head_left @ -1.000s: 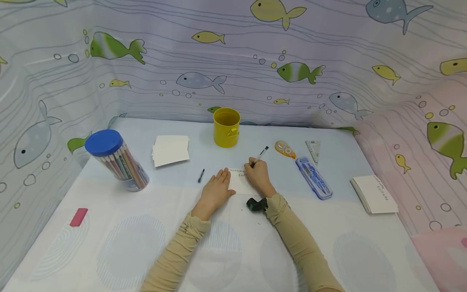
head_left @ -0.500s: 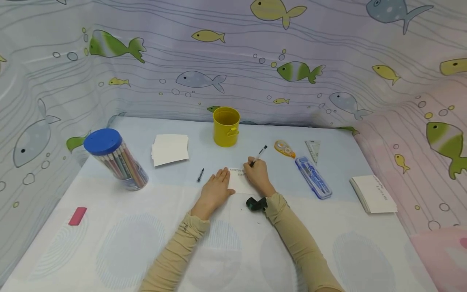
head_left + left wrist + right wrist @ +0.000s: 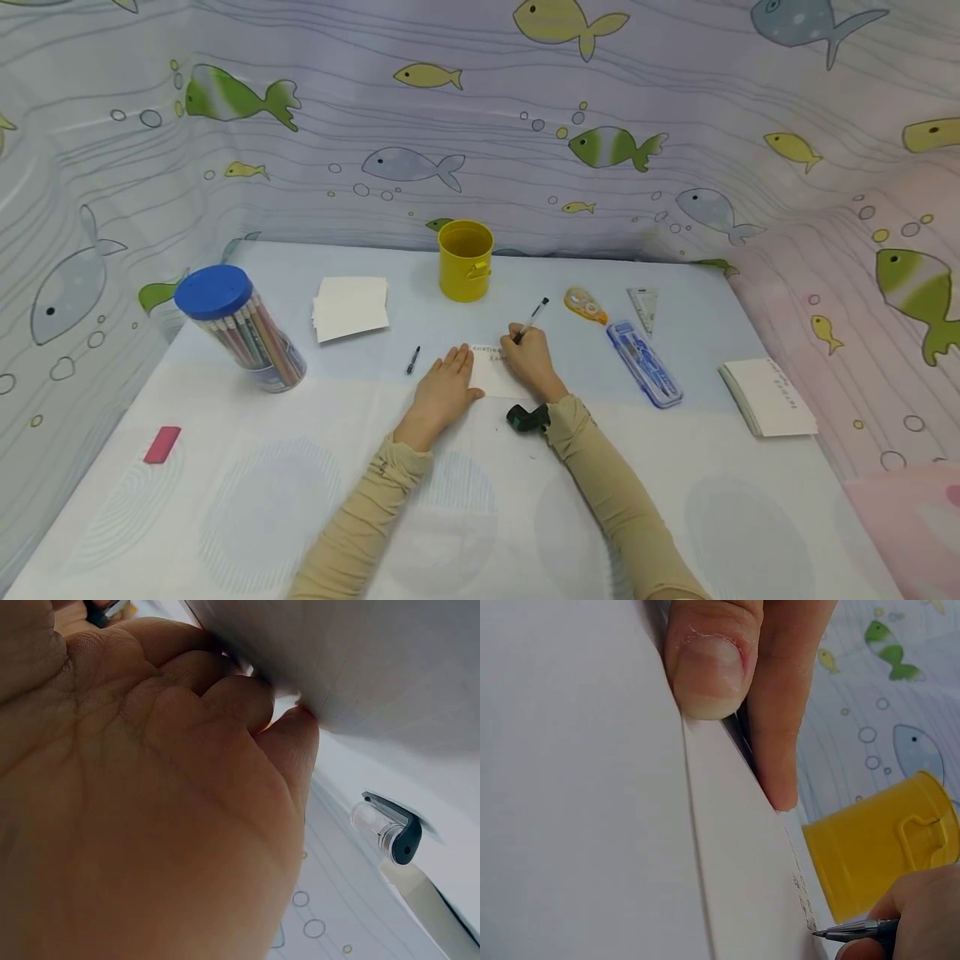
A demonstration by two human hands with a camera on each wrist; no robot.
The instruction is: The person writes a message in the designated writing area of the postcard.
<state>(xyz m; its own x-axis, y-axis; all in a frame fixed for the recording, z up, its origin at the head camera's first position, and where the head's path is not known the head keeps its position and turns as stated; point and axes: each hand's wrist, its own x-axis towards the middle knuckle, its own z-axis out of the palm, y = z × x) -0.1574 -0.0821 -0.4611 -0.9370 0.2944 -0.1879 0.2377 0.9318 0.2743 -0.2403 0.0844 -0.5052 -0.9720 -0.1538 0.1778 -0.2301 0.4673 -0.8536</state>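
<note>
A small white card lies on the table with a line of writing along its far edge. My left hand lies flat with straight fingers pressing the card's left side; in the right wrist view its fingertips sit on the card edge. My right hand grips a black pen, tip down on the card near the writing. The pen tip shows in the right wrist view. The pen's cap lies just left of my left hand, also visible as the cap beside my palm.
A yellow cup stands behind the card. At the left are a blue-lidded jar of pencils, a stack of white cards and a pink eraser. To the right lie correction tape, a set square, a blue case and written cards.
The right hand and pen have shifted very slightly along the written line. The left hand has stayed in place on the card.
</note>
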